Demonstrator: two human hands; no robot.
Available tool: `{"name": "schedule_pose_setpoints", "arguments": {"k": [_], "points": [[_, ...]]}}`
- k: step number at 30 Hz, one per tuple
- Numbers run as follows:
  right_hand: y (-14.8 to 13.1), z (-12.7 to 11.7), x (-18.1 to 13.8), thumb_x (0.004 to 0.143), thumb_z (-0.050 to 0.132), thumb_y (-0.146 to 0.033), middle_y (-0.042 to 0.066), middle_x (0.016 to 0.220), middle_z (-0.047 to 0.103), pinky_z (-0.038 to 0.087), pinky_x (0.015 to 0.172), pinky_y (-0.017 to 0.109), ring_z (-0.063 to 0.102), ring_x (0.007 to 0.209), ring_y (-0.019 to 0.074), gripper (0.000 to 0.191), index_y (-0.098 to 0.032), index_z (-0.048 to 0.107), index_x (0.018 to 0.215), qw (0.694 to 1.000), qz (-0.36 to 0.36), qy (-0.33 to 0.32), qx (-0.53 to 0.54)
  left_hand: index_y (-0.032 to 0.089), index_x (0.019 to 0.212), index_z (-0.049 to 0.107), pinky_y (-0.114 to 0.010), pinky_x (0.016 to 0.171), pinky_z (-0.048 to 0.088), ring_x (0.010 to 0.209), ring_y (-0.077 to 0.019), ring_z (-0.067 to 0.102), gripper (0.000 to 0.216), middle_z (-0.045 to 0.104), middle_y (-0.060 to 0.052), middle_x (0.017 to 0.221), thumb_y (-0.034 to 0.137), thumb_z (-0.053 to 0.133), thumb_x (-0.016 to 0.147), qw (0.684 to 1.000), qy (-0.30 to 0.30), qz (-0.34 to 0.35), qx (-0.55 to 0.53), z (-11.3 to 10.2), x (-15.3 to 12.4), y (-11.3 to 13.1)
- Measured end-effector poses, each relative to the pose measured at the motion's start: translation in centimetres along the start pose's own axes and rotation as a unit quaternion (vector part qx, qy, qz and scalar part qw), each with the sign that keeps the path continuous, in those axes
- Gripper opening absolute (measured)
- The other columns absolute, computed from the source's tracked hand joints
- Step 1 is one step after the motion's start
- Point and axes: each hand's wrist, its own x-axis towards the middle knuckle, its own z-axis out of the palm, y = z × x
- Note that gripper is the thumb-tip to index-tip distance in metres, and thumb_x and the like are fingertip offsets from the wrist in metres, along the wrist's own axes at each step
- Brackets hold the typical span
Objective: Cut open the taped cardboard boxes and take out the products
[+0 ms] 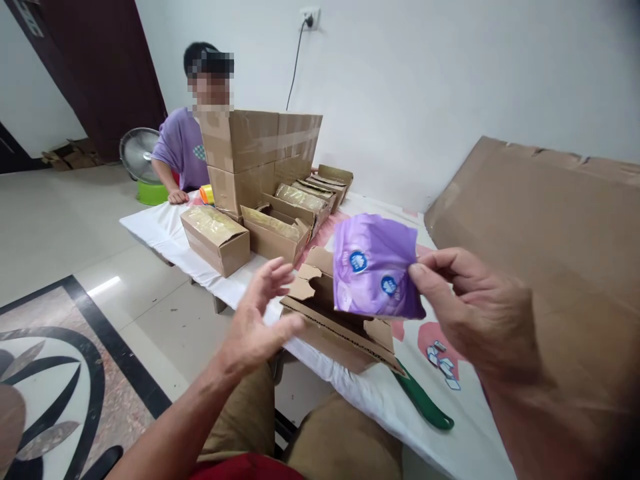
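Observation:
Pinched between the thumb and fingers of my right hand (475, 303) is a purple plastic packet (377, 263) with round blue and white labels. It hangs over an open cardboard box (333, 343), whose flaps stand up, and hides part of its inside. My left hand (260, 317) is empty, its thumb and fingers spread, at the near left side of that box. A green handle (425, 400) sticks out from beside the box at the table's front edge; the rest of that tool is hidden.
Stacked cartons (255, 143) rise on the table's far side, with a person in a purple shirt (180, 143) behind them. A closed small box (215, 240) and several opened ones stand nearer. Small stickers or cards (443, 363) lie at right, beside a large cardboard sheet (540, 220).

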Motion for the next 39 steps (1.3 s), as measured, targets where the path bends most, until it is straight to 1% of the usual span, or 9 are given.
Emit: {"name": "schedule_pose_setpoints", "arguments": {"k": [4, 8, 13, 15, 17, 21, 25, 34, 39], "points": [[-3.2, 2.3, -1.9, 0.098, 0.061, -0.022, -0.001, 0.073, 0.069, 0.052, 0.064, 0.028, 0.064, 0.064, 0.0144, 0.016, -0.024, 0.064, 0.083, 0.987, -0.155, -0.045, -0.017, 0.029, 0.161, 0.033, -0.047, 0.108, 0.053, 0.132, -0.0324, 0.063, 0.1, 0.06, -0.015, 0.15, 0.044, 0.088, 0.078, 0.995, -0.034, -0.051, -0.08, 3.1, -0.6, 1.1], [-3.4, 1.5, -1.5, 0.099, 0.066, -0.028, 0.003, 0.095, 0.076, 0.058, 0.083, 0.033, 0.073, 0.089, 0.0193, 0.005, -0.023, 0.068, 0.101, 0.981, -0.175, -0.077, 0.01, 0.027, 0.154, 0.044, -0.037, 0.094, 0.057, 0.114, -0.027, 0.068, 0.089, 0.07, -0.008, 0.129, 0.03, 0.08, 0.073, 0.994, -0.047, -0.051, -0.086, 1.1, 0.8, 1.4], [-2.1, -0.4, 1.0, 0.074, 0.083, -0.071, 0.016, 0.146, 0.065, 0.063, 0.093, 0.048, 0.071, 0.118, 0.0356, 0.096, -0.025, 0.053, 0.153, 0.973, -0.04, -0.221, 0.052, 0.028, 0.14, 0.065, -0.041, 0.098, 0.056, 0.119, -0.0308, 0.066, 0.079, 0.07, -0.005, 0.137, 0.013, 0.074, 0.062, 0.978, -0.205, -0.021, 0.024, -2.0, 3.1, 4.7], [-2.2, 0.0, 1.2, 0.071, 0.085, -0.07, 0.015, 0.144, 0.067, 0.065, 0.086, 0.044, 0.073, 0.113, 0.0346, 0.099, -0.026, 0.054, 0.154, 0.955, -0.015, -0.282, 0.094, 0.026, 0.131, 0.072, -0.043, 0.102, 0.055, 0.12, -0.0321, 0.067, 0.071, 0.072, -0.005, 0.134, 0.009, 0.073, 0.062, 0.966, -0.248, 0.006, 0.069, -2.0, 4.0, 6.2], [-2.7, 0.7, 0.9, 0.075, 0.085, -0.063, 0.011, 0.129, 0.074, 0.066, 0.08, 0.039, 0.076, 0.102, 0.03, 0.081, -0.026, 0.063, 0.143, 0.953, 0.009, -0.275, 0.126, 0.026, 0.132, 0.071, -0.045, 0.104, 0.054, 0.121, -0.0321, 0.067, 0.067, 0.073, -0.006, 0.132, 0.011, 0.076, 0.067, 0.971, -0.222, 0.038, 0.077, -1.8, 4.7, 6.8], [-3.1, 2.3, 0.8, 0.075, 0.088, -0.058, 0.006, 0.108, 0.076, 0.065, 0.074, 0.036, 0.075, 0.09, 0.0248, 0.06, -0.026, 0.07, 0.122, 0.973, 0.08, -0.092, 0.194, 0.029, 0.15, 0.051, -0.052, 0.108, 0.053, 0.133, -0.0341, 0.062, 0.08, 0.065, -0.013, 0.143, 0.033, 0.087, 0.078, 0.994, -0.085, 0.072, 0.005, -2.0, 5.7, 5.5], [-3.7, 3.8, 1.9, 0.073, 0.09, -0.058, 0.004, 0.103, 0.075, 0.064, 0.078, 0.038, 0.074, 0.09, 0.0253, 0.062, -0.027, 0.068, 0.122, 0.962, 0.096, -0.012, 0.255, 0.027, 0.156, 0.04, -0.055, 0.111, 0.053, 0.139, -0.0364, 0.059, 0.097, 0.06, -0.017, 0.149, 0.046, 0.092, 0.077, 0.992, -0.089, 0.031, -0.079, -2.0, 6.1, 3.9], [-4.1, 5.3, 4.3, 0.072, 0.087, -0.056, 0.006, 0.109, 0.077, 0.063, 0.079, 0.039, 0.073, 0.096, 0.0275, 0.062, -0.024, 0.073, 0.122, 0.962, 0.1, -0.18, 0.179, 0.025, 0.157, 0.041, -0.051, 0.111, 0.052, 0.131, -0.0331, 0.066, 0.09, 0.068, -0.013, 0.14, 0.048, 0.086, 0.083, 0.989, -0.077, 0.024, -0.124, -4.0, 7.0, 0.7], [-3.4, 6.9, 5.1, 0.069, 0.089, -0.048, 0.005, 0.103, 0.078, 0.063, 0.078, 0.039, 0.074, 0.093, 0.0267, 0.058, -0.024, 0.073, 0.12, 0.962, 0.145, -0.125, 0.194, 0.021, 0.157, 0.044, -0.058, 0.124, 0.039, 0.151, -0.0361, 0.048, 0.068, 0.053, -0.018, 0.159, 0.052, 0.061, 0.099, 0.981, 0.026, 0.053, 0.183, -8.7, 9.1, -3.7]]}}
